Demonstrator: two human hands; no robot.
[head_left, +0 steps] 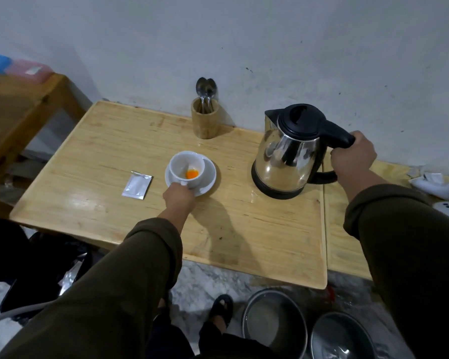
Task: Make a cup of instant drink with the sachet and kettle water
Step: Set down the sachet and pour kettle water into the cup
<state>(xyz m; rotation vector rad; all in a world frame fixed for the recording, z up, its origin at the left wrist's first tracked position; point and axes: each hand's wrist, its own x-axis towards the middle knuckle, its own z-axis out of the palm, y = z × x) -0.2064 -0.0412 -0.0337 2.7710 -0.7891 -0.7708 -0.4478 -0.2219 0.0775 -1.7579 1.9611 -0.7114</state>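
Observation:
A white cup stands on a white saucer in the middle of the wooden table. Orange powder lies in the cup's bottom. My left hand grips the cup at its near side by the handle. A silver sachet lies flat on the table just left of the saucer. To the right, the steel kettle with a black lid stands on the table. My right hand is closed around its black handle.
A wooden holder with spoons stands at the back by the wall. A second wooden surface adjoins on the right with white cloth items. Two metal pots sit on the floor below the near edge.

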